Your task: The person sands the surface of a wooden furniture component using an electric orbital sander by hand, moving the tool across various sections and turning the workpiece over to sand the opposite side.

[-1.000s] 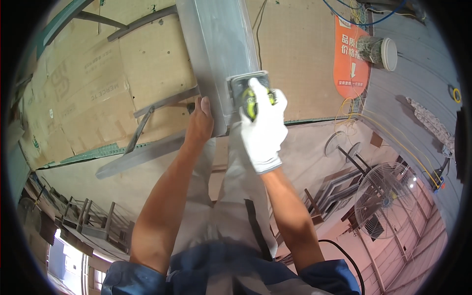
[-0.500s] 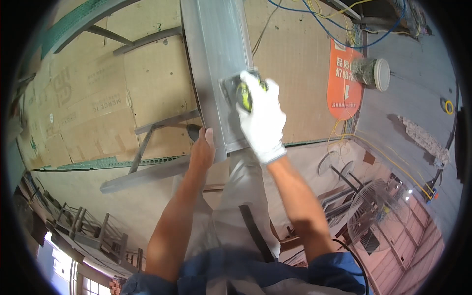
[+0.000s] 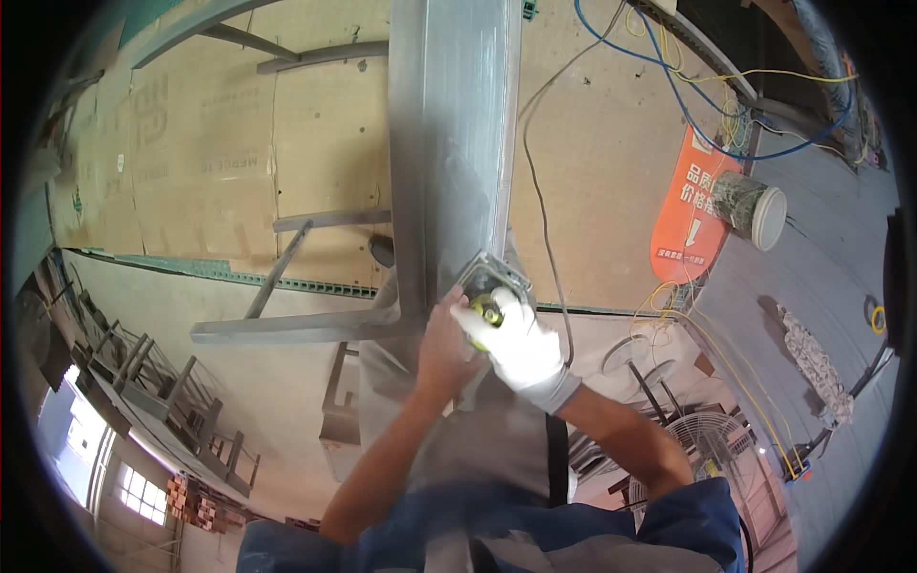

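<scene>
A long grey furniture piece [image 3: 463, 124] with a wide smooth panel stretches away from my body, streaked with pale dust. At its near end my right hand [image 3: 523, 349], in a white glove, is wrapped round a black and yellow-green palm sander [image 3: 487, 304]. The sander sits tilted, with its square pad edge facing away from me. My bare left hand [image 3: 447, 351] is up against the sander's left side, close to the gloved fingers. Motion blurs the left fingers, so their grip cannot be made out.
Grey bars [image 3: 287, 329] stick out left from the piece. Cardboard [image 3: 210, 191] covers the surface beneath. Blue hose [image 3: 669, 86], a dark cord [image 3: 540, 191] and yellow cable [image 3: 735, 358] run at right, near a dirty white bucket [image 3: 769, 218], an orange sign [image 3: 683, 215] and a fan [image 3: 712, 439].
The sander has come toward me from mid-panel to the near end and is now tilted. My left hand has left the panel's left edge and moved right to the sander. The view has shifted.
</scene>
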Demonstrator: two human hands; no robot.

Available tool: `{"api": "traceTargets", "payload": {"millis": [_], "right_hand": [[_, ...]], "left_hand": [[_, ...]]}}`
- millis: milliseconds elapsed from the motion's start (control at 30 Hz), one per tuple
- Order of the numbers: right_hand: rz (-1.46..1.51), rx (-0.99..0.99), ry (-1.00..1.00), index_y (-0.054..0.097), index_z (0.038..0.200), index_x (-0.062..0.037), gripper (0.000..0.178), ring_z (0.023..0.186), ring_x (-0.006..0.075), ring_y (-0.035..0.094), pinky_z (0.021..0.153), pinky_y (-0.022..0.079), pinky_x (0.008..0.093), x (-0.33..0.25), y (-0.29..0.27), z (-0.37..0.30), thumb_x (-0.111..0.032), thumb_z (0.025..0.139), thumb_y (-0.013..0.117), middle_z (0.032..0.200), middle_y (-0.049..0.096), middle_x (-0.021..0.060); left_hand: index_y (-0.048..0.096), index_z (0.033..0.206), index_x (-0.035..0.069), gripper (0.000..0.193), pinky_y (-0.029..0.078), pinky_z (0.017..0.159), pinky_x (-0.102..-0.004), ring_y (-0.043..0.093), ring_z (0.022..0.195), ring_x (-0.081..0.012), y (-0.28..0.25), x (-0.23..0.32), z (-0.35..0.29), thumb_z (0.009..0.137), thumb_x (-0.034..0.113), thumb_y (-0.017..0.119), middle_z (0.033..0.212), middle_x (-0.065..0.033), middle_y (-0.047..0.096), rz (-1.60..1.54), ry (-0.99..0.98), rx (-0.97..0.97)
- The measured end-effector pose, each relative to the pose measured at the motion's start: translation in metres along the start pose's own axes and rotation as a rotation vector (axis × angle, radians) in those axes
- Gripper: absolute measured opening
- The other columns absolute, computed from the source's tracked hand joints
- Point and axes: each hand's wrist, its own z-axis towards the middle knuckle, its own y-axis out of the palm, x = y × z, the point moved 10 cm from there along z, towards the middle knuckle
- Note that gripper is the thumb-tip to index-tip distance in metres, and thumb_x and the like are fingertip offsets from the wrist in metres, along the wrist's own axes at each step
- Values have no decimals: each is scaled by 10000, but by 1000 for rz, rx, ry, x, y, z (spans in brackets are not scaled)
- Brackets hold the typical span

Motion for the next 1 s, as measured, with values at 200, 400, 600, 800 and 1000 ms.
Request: {"api": "traceTargets", "payload": {"millis": [200,400,600,800,1000], "right_hand": [[67,19,15,763,1345,-276,440,1013,300,693,762,607,396,-5,-3,16,-124,934,727,1214,653,101],[-86,47,63,711,1437,-331,596,1090,344,690,804,621,403,20,-49,76,-132,878,770,1339,609,155],[108,184,76,705,1424,-258,637,1147,389,681,881,597,447,40,-89,129,-50,827,786,1333,604,184],[62,-61,-37,720,1431,-270,589,1100,364,703,802,626,425,25,-27,73,-60,881,716,1333,611,178],[107,46,67,713,1427,-261,599,1106,357,674,824,595,423,48,-99,160,-69,862,759,1315,598,163]], "left_hand": [[498,1445,16,758,455,1186,-496,526,1427,-453,-20,10,13,830,186,907,1590,-242,514,-251,-84,403],[508,1518,8,820,464,1161,-463,566,1383,-403,-59,28,101,829,189,915,1495,-223,581,-400,29,439],[495,1533,-6,861,452,1159,-450,591,1346,-383,-107,58,163,819,222,920,1441,-188,609,-306,144,418],[518,1487,7,792,452,1195,-452,583,1396,-364,-38,21,101,840,212,925,1526,-220,559,-634,-116,357],[504,1479,-23,820,451,1180,-484,571,1392,-432,-110,53,184,805,185,923,1531,-237,577,-361,39,431]]}}
